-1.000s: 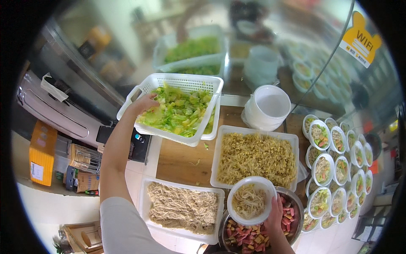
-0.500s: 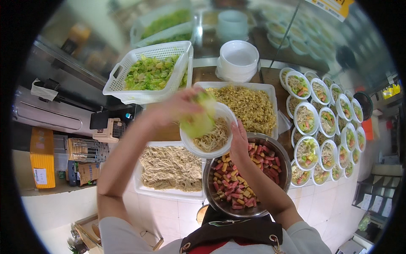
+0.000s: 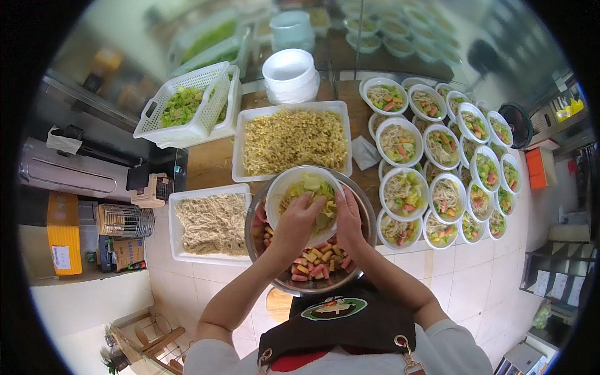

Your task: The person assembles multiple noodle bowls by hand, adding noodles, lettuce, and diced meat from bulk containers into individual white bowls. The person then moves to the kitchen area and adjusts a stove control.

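The basket [image 3: 178,134] sits upper left; right of it, at upper centre, stands the bowl stack [image 3: 290,81]. Below the stack lies the sprout tray [image 3: 239,147], with the noodle tray [image 3: 209,257] to its lower left. Mid-frame, the held bowl [image 3: 272,203] is over the basin [image 3: 294,286], the left hand [image 3: 299,225] inside it, the right hand [image 3: 349,219] at its right rim. Filled bowls [image 3: 382,195] crowd the right.

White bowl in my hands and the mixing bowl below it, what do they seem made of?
White bowl: probably thin plastic with a soft sheen, from its smooth rim, though coated paper is possible. Mixing bowl: apparently stainless steel, fairly polished, judging by its grey metallic reflections.
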The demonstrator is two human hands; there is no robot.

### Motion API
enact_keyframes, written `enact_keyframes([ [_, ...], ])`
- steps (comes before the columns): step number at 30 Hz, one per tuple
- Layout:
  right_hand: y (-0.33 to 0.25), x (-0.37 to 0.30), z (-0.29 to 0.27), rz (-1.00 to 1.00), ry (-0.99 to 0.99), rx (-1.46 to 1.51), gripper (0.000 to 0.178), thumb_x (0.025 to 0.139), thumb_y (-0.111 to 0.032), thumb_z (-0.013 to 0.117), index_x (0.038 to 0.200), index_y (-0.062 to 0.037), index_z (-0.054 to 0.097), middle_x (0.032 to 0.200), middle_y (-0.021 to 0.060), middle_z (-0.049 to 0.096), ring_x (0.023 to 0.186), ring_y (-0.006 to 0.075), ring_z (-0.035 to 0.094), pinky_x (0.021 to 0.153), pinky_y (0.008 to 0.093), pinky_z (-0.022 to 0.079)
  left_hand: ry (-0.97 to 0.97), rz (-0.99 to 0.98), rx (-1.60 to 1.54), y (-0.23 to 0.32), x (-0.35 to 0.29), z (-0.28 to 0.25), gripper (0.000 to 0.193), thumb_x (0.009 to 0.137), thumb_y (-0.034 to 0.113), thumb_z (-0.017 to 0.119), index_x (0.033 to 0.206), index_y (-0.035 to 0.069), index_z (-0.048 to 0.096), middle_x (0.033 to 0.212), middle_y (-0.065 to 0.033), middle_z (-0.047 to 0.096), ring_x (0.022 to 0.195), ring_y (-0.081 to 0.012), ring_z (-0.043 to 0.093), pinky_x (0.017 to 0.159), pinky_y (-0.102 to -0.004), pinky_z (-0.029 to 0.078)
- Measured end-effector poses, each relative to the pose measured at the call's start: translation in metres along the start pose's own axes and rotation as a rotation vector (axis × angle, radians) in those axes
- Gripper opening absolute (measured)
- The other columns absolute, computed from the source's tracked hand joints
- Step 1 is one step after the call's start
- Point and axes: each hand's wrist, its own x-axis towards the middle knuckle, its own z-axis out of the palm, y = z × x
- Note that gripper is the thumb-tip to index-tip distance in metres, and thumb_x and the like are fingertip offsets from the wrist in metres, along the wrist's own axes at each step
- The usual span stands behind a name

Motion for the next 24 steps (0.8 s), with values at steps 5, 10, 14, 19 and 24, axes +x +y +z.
enact_keyframes([
  [5, -0.022, -0.012, -0.057, -0.013, -0.041, -0.006, 0.028, 0.098, -0.02, 0.038, 0.119, -0.0027, 0.046, 0.11, 0.0047, 0.053, 0.099, 0.0096, 0.05, 0.087, 0.0252, 0.041, 0.131, -0.095, -0.225, 0.045, -0.006, 0.019, 0.045, 0.073, -0.004, 0.057, 0.117, 0.004, 0.054, 0.114, -0.0223, 0.051, 0.105, -0.0381, 0.053, 0.088, -0.0396, 0.045],
  [10, -0.031, -0.02, -0.085, -0.033, -0.014, 0.036, 0.031, 0.098, -0.022, 0.041, 0.123, -0.0043, 0.045, 0.112, 0.0049, 0.054, 0.101, 0.0114, 0.051, 0.087, 0.0261, 0.043, 0.043, -0.17, -0.137, 0.076, -0.025, 0.044, 0.041, 0.073, -0.005, 0.055, 0.113, 0.001, 0.053, 0.109, -0.0204, 0.052, 0.101, -0.0374, 0.054, 0.085, -0.0402, 0.046],
  [14, -0.023, -0.027, -0.091, -0.014, 0.025, 0.069, 0.031, 0.098, -0.022, 0.04, 0.121, -0.0027, 0.045, 0.109, 0.0053, 0.054, 0.098, 0.0108, 0.051, 0.087, 0.0251, 0.042, 0.028, -0.119, -0.051, 0.093, -0.017, 0.071, 0.035, 0.073, -0.002, 0.055, 0.108, 0.001, 0.056, 0.102, -0.019, 0.054, 0.094, -0.0357, 0.056, 0.081, -0.0412, 0.046],
  [19, -0.033, -0.029, -0.096, 0.036, 0.186, 0.102, 0.031, 0.098, -0.022, 0.039, 0.12, -0.0022, 0.046, 0.108, 0.0059, 0.054, 0.097, 0.0106, 0.051, 0.086, 0.0245, 0.041, 0.169, -0.084, 0.076, 0.102, -0.028, 0.037, 0.028, 0.07, 0.0, 0.059, 0.099, 0.001, 0.059, 0.1, -0.0149, 0.056, 0.091, -0.0328, 0.056, 0.077, -0.0406, 0.046],
  [24, -0.027, -0.035, -0.098, 0.008, 0.122, 0.028, 0.031, 0.097, -0.022, 0.04, 0.12, -0.0017, 0.046, 0.109, 0.0066, 0.054, 0.098, 0.0114, 0.05, 0.087, 0.0253, 0.041, -0.091, 0.127, 0.129, 0.074, -0.039, 0.048, 0.023, 0.072, 0.005, 0.058, 0.094, 0.003, 0.058, 0.088, -0.0128, 0.056, 0.084, -0.0309, 0.057, 0.073, -0.0404, 0.046],
])
